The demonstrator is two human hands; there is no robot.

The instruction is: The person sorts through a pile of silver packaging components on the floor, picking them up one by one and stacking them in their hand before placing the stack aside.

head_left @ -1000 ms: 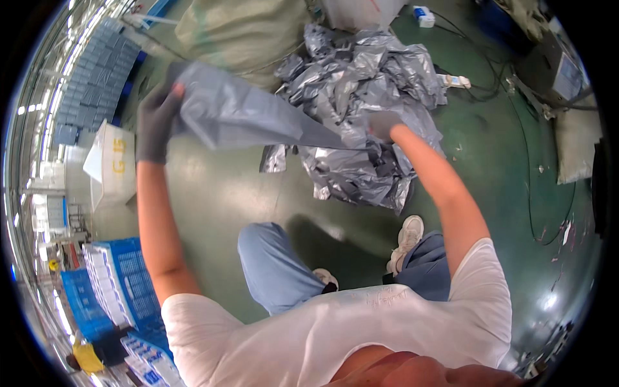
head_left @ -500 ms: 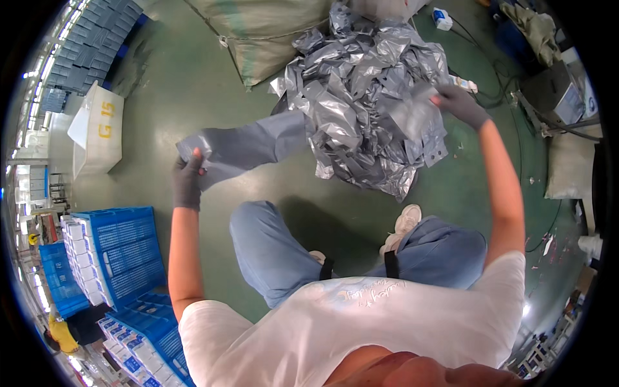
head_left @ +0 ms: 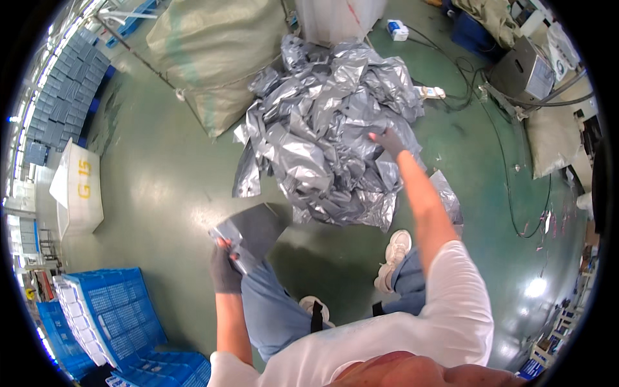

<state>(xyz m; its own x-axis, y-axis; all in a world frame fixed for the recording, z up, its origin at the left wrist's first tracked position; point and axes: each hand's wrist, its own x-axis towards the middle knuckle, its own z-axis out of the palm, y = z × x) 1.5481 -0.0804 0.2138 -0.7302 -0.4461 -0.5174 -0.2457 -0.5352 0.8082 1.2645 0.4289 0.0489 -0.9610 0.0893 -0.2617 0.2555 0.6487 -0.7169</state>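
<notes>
My left hand (head_left: pixel 227 267), in a grey glove with bare fingertips, is closed on a grey plastic bag (head_left: pixel 261 229) over my left knee. The bag's far end spreads out to the right above the floor. Ahead of me lies a large heap of crumpled grey plastic bags (head_left: pixel 329 135). At the heap's right side is my gloved right hand (head_left: pixel 390 143), its bare fingertips against the bags. Whether those fingers grip one, I cannot tell. Another grey bag (head_left: pixel 446 197) shows just right of my right forearm, partly hidden by it.
A big woven sack (head_left: pixel 216 58) stands behind the heap, beside a whitish bin or sack (head_left: pixel 335 19). At left are a white tub (head_left: pixel 84 193) and blue crates (head_left: pixel 119 309) with white packs. A metal box (head_left: pixel 522 71) and cables (head_left: pixel 503 142) lie to the right.
My left hand has come down and inward with its bag. My right hand has moved left onto the heap, and a bag now shows right of that forearm. The view has shifted.
</notes>
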